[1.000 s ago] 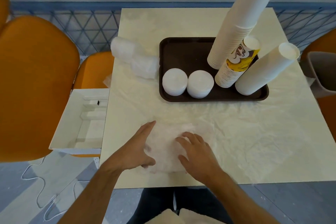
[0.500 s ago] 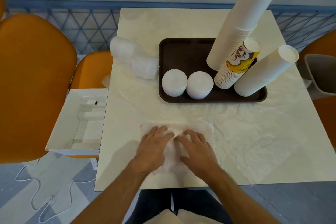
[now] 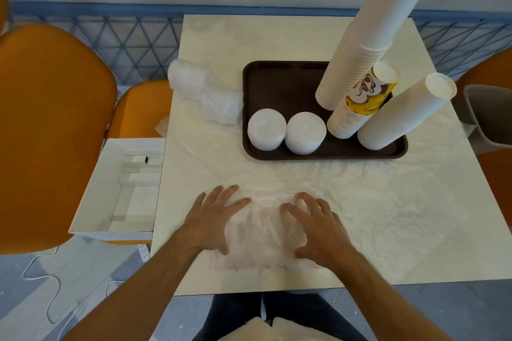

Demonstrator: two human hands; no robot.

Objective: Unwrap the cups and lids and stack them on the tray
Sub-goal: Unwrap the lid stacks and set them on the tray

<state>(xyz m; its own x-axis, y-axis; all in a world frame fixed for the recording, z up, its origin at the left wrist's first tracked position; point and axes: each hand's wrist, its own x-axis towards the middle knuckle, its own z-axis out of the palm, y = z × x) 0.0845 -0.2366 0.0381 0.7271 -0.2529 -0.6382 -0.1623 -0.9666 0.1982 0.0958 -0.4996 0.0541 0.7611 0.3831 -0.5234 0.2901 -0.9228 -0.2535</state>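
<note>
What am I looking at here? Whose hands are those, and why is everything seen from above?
There is no robot here. A person wears a camera on their head, so you see what they see, looking down at their own arms. The left hand and right hand lie spread on a crumpled clear plastic wrapper on the cream square table, pressing it with the fingers mostly flat. Farther back sits a dark brown tray. On it stand two short stacks of white round lids and three tall leaning stacks of paper cups, one with a yellow picture. Left of the tray lies a still-wrapped bundle of white lids. Beside the table are orange chairs and an open white cardboard box.
</note>
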